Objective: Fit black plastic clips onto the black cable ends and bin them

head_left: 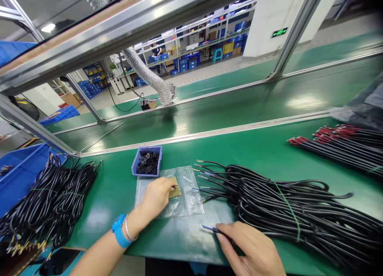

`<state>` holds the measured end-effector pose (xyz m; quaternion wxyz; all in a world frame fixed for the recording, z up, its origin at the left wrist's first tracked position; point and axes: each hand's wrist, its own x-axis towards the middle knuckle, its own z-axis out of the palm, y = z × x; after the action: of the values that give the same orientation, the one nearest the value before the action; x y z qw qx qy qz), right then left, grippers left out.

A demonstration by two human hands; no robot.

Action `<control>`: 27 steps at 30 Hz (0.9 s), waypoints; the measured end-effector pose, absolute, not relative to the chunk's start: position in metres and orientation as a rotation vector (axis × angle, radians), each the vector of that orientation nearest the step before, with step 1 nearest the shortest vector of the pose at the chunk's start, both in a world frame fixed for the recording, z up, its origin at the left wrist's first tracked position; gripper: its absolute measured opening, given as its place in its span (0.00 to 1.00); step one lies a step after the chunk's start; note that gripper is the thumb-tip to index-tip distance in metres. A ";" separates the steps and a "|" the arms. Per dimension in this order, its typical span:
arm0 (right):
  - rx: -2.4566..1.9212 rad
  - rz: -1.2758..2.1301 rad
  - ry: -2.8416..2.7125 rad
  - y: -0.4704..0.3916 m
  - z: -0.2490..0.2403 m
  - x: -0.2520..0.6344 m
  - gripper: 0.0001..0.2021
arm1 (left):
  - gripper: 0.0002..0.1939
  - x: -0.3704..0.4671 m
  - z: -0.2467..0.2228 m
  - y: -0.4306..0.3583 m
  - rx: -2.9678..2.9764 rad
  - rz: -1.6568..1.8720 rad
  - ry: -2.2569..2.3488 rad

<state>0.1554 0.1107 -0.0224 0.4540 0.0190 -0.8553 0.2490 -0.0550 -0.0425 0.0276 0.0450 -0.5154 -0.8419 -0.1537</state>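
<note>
My left hand (156,197), with a blue watch (120,230) on the wrist, rests at a yellowish square sponge pad (176,190). Its fingers are closed in a pinch there, and what they hold, if anything, is mostly hidden. Under the pad lies a clear plastic bag (191,198). My right hand (249,248) pinches a black cable (216,229) close to its end, where thin wires stick out to the left. Just behind the bag stands a small blue-purple bin (133,164) of little black parts (148,162).
A large tied bundle of black cables (278,204) lies to the right. Black cables with red ends (338,144) are at the far right. More coiled cables (54,200) lie left, beside a blue crate (24,170). A metal frame and a flexible duct (146,74) stand beyond.
</note>
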 end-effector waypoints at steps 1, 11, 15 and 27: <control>0.047 0.615 -2.114 0.111 -0.022 0.156 0.05 | 0.11 -0.055 0.028 -0.041 -1.573 -0.419 -2.563; 0.036 0.621 -2.136 0.110 -0.020 0.159 0.06 | 0.11 -0.037 0.039 -0.025 -1.811 -0.013 -2.465; 0.023 0.649 -2.095 0.109 -0.017 0.160 0.07 | 0.11 -0.042 0.042 -0.020 -1.852 -0.073 -2.502; -0.040 0.700 -2.072 0.114 0.015 0.164 0.09 | 0.13 0.050 0.017 -0.037 -0.642 -2.787 -2.518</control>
<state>0.1642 0.1138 0.0152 0.4591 -0.0162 -0.8415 0.2843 0.0499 -0.0371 0.0166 -0.3280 -0.1591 -0.6243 -0.6909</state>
